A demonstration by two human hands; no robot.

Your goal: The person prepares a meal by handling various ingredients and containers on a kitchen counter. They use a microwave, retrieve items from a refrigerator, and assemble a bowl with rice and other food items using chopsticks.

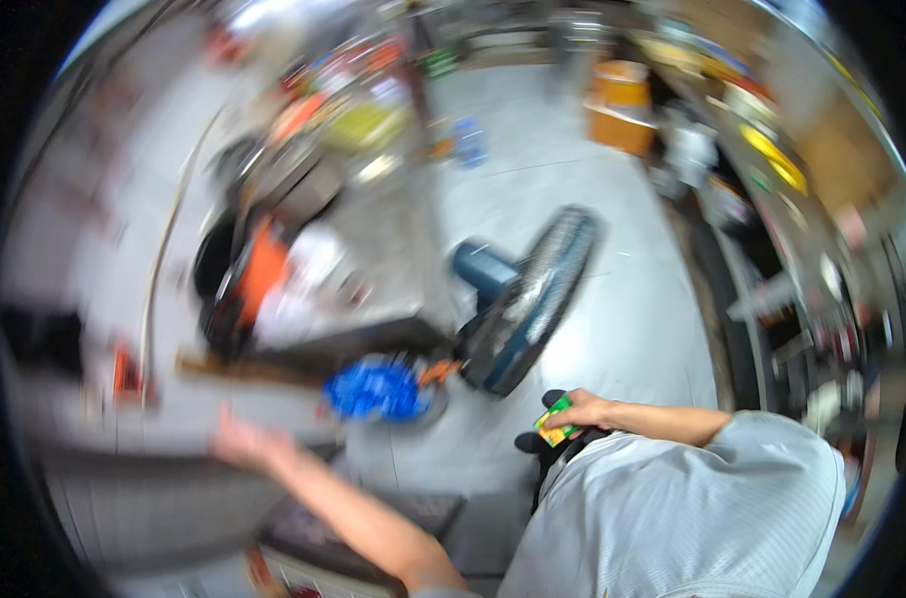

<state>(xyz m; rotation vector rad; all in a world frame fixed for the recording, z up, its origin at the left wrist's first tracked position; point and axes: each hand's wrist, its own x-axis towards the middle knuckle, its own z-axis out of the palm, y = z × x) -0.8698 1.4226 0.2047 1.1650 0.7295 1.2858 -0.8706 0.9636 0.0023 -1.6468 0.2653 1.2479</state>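
My right hand is closed around a small green and yellow packet, held low in front of my body above the floor. My left hand is stretched out to the far left; motion blur hides its fingers and whether it holds anything. A standing fan with a round wire cage and a blue motor housing stands ahead of me, beyond my right hand. Between my hands a blue plastic bag lies beside the corner of a metal table.
Pans, an orange item and a white plastic bag crowd the metal table. Orange boxes stand on the floor ahead. A cluttered shelf counter runs along the right. A pale hose or pole crosses the left side.
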